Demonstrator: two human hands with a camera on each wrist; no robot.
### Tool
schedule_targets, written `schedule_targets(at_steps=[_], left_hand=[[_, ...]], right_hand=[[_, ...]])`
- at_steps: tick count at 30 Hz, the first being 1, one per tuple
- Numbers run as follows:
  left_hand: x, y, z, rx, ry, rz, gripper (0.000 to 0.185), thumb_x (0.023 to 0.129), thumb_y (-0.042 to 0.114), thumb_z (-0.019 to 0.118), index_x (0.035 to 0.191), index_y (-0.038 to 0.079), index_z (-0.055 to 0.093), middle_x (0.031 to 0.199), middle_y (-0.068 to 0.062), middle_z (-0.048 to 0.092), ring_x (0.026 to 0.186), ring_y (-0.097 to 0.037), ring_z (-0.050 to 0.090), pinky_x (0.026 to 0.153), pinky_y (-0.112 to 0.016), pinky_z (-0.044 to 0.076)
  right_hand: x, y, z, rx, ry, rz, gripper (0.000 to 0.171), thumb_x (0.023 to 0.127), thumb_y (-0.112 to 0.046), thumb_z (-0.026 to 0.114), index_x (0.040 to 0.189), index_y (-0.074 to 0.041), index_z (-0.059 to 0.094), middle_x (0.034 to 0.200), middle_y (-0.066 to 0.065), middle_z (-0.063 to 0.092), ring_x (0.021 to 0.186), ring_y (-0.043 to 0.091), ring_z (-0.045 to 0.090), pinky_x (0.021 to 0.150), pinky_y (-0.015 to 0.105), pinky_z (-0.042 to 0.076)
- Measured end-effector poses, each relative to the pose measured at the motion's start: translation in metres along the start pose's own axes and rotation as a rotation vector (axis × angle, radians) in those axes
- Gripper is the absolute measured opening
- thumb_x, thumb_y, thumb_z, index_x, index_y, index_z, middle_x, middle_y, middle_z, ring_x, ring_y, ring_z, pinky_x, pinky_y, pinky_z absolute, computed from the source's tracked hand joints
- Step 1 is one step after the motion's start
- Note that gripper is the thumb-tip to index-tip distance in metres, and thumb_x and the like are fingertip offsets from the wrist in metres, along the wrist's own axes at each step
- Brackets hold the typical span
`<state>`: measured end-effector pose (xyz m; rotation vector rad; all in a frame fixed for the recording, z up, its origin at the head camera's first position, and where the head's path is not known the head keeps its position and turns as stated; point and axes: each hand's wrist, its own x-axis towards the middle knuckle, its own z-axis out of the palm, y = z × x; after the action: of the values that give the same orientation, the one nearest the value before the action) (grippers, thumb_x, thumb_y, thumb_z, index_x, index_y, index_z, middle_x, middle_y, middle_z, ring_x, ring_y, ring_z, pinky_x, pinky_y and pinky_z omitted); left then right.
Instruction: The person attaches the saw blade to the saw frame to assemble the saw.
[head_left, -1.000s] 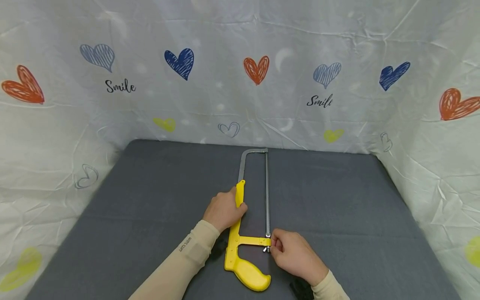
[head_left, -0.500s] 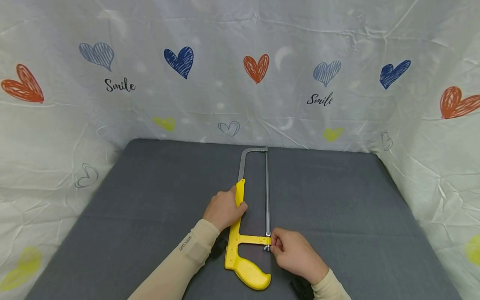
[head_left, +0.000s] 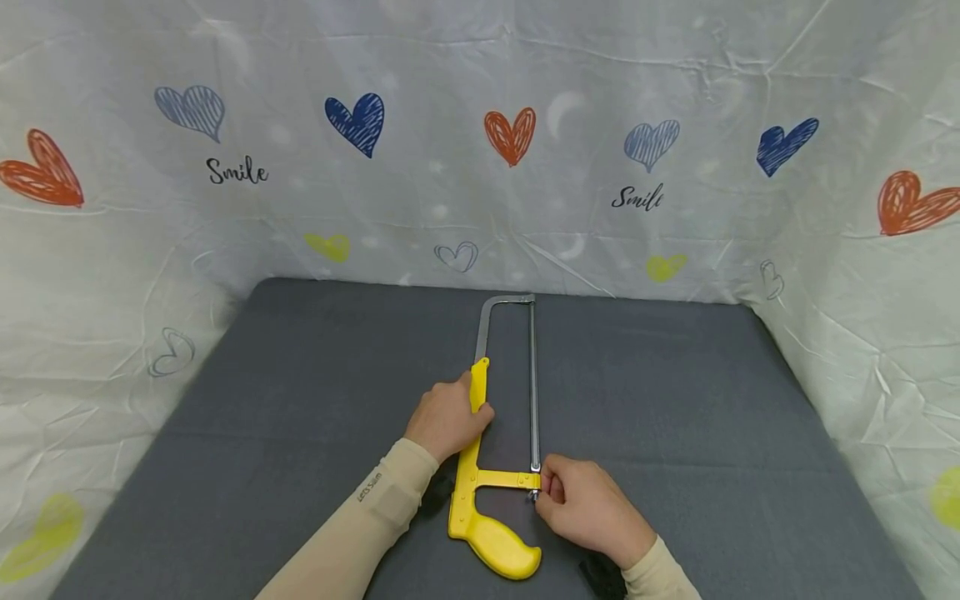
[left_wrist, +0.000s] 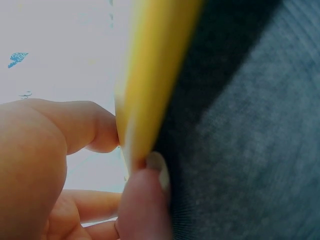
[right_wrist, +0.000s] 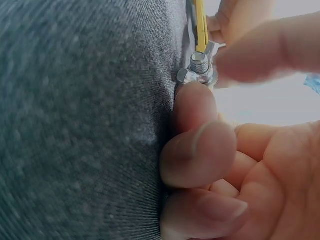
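Observation:
A hacksaw with a yellow handle and a silver front frame lies on the dark grey cloth, handle toward me. My left hand grips the yellow part of its back; in the left wrist view, a finger and the thumb pinch the yellow bar from both sides. On the right, the blade runs straight between the far corner and the yellow crosspiece. My right hand is at the crosspiece's end, its fingertips on a small metal wing nut. A threaded bolt end sticks out through the nut.
Grey cloth covers the table around the saw. A pale curtain printed with hearts and "Smile" hangs along the back and both sides, close beyond the saw's far end.
The wing nut has turned under my right fingertips, and the right thumb has shifted slightly left over it. My left hand and the saw keep their place.

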<state>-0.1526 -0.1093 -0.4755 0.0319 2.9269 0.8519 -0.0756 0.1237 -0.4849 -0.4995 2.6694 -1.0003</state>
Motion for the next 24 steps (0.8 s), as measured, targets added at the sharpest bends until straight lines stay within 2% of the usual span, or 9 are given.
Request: schedule_targets(at_steps=[2,6,9,24], left_hand=[[-0.0004,0.0,-0.0006,-0.003,-0.001,-0.003,0.074,0.099,0.03,0.067,0.161,-0.004,0.045,0.075,-0.008,0.062,0.053,-0.016,0.059,0.054,-0.027,0.053],[-0.0001,-0.0002,-0.0007,0.008,-0.002,-0.009,0.074,0.099,0.031,0.067,0.161,-0.004,0.046,0.078,-0.009,0.064,0.055,-0.016,0.059,0.055,-0.027,0.053],[0.0008,-0.0008,0.0001,0.022,0.0,-0.009,0.074,0.099,0.031,0.067,0.161,-0.003,0.046,0.081,-0.01,0.066,0.056,-0.016,0.059,0.055,-0.027,0.052],[0.0002,0.0008,-0.0006,0.01,-0.01,-0.013,0.075,0.099,0.031,0.067,0.162,-0.003,0.045,0.077,-0.008,0.063,0.054,-0.016,0.059,0.054,-0.027,0.052]], right_hand=[[0.0001,-0.0017,0.0004,0.006,0.008,0.017,0.016,0.092,-0.021,0.074,0.08,-0.022,0.062,0.061,-0.011,0.049,0.048,0.005,0.041,0.047,0.023,0.033],[0.0005,-0.0028,0.0026,0.025,0.029,0.056,0.033,0.092,-0.04,0.082,0.074,-0.023,0.061,0.058,-0.011,0.048,0.046,0.006,0.04,0.046,0.023,0.032],[0.0013,-0.0017,0.004,0.028,0.034,0.071,0.039,0.089,-0.047,0.086,0.072,-0.023,0.06,0.056,-0.011,0.046,0.046,0.006,0.039,0.045,0.024,0.031],[0.0028,0.001,0.0015,0.004,0.003,0.049,0.034,0.094,-0.037,0.08,0.069,-0.025,0.06,0.055,-0.011,0.045,0.044,0.007,0.041,0.044,0.024,0.034]])
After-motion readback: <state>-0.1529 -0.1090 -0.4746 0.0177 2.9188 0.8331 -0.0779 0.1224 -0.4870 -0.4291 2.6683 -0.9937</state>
